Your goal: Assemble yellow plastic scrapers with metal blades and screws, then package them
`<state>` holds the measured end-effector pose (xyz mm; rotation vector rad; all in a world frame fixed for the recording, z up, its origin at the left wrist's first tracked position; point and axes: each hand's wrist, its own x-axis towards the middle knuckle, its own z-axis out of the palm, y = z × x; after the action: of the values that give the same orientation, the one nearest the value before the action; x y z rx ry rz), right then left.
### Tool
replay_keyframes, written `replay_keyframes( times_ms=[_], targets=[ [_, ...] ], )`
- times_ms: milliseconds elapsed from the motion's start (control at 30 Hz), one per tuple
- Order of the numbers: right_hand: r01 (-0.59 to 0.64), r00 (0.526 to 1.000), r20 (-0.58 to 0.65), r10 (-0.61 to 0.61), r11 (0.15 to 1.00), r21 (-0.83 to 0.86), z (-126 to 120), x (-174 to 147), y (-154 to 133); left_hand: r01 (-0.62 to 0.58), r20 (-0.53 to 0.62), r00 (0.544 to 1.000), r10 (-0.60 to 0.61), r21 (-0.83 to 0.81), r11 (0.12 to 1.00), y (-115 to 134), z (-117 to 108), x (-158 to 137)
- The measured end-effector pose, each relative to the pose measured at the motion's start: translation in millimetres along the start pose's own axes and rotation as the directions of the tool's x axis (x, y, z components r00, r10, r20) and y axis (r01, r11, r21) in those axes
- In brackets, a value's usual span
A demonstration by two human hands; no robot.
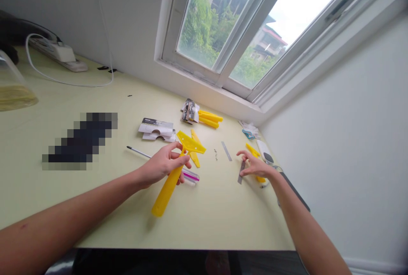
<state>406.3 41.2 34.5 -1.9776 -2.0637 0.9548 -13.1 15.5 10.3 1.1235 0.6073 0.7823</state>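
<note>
My left hand [167, 162] is closed around the neck of a yellow plastic scraper handle [168, 192], its wide flat head [191, 142] pointing up and away from me. Behind that head lies a separate yellow plastic piece [195, 159]. To the right, the thumb and fingers of my right hand [253, 165] are bent around a narrow grey metal blade [240, 177] at the table surface, partly covered by the hand. A second metal blade [226, 151] lies flat to its left, beside several small screws [216, 154].
Cardboard packaging [156, 128] and yellow handles [210, 119] lie toward the window. A screwdriver [138, 152] and a pink-striped clear item [191, 176] are near my left hand. More yellow parts [253, 150] and a white device [264, 152] sit at the right; a power strip [60, 54] stands far left.
</note>
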Motion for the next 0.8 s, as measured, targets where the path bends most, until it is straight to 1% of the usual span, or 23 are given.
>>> replay_keyframes(
  times_ms=[100,167,200,267,300,333,367,433,500,567,633,667,733,800],
  targets=[
    [0.061,0.996,-0.074,-0.051,0.988,0.141,7,-1,-8,-0.009,0.018,1.0,0.009,-0.015,1.0,-2,0,0],
    [0.132,0.981,-0.171,-0.088,0.955,0.266,12,-2,-20,0.0,0.03,1.0,0.0,-0.024,1.0,-3,1,0],
    [0.177,0.968,-0.23,-0.098,0.919,0.352,15,-2,-28,0.013,0.034,0.999,-0.012,-0.027,1.0,-4,1,0],
    [0.264,0.945,-0.31,-0.107,0.81,0.524,20,-1,-51,0.048,0.042,0.998,-0.048,-0.021,0.999,-5,3,0],
    [0.295,0.941,-0.316,-0.121,0.75,0.592,23,0,-66,0.064,0.046,0.997,-0.064,-0.008,0.998,-5,4,0],
    [0.312,0.944,-0.29,-0.158,0.712,0.629,26,3,-83,0.075,0.049,0.996,-0.075,0.01,0.997,-5,6,-1],
    [0.326,0.945,-0.247,-0.216,0.698,0.637,29,5,-101,0.078,0.048,0.996,-0.08,0.033,0.996,-5,7,-2],
    [0.369,0.923,-0.151,-0.355,0.702,0.608,36,12,-138,0.074,0.033,0.996,-0.077,0.087,0.993,-5,9,-4],
    [0.385,0.899,-0.033,-0.437,0.752,0.535,42,19,-172,0.079,0.021,0.996,-0.082,0.131,0.988,-3,10,-6],
    [0.404,0.883,0.044,-0.467,0.806,0.433,48,25,-194,0.09,0.035,0.995,-0.098,0.174,0.981,-1,9,-7],
    [0.435,0.87,0.075,-0.487,0.831,0.346,52,30,-203,0.092,0.052,0.993,-0.105,0.214,0.973,1,7,-8],
    [0.457,0.861,0.071,-0.503,0.828,0.324,53,32,-204,0.091,0.052,0.993,-0.106,0.233,0.968,2,6,-8],
    [0.493,0.841,0.049,-0.538,0.802,0.337,53,34,-199,0.094,0.042,0.993,-0.109,0.261,0.961,3,3,-7],
    [0.492,0.835,0.036,-0.549,0.774,0.399,52,35,-192,0.1,0.046,0.992,-0.116,0.271,0.957,3,2,-7]
  ],
)
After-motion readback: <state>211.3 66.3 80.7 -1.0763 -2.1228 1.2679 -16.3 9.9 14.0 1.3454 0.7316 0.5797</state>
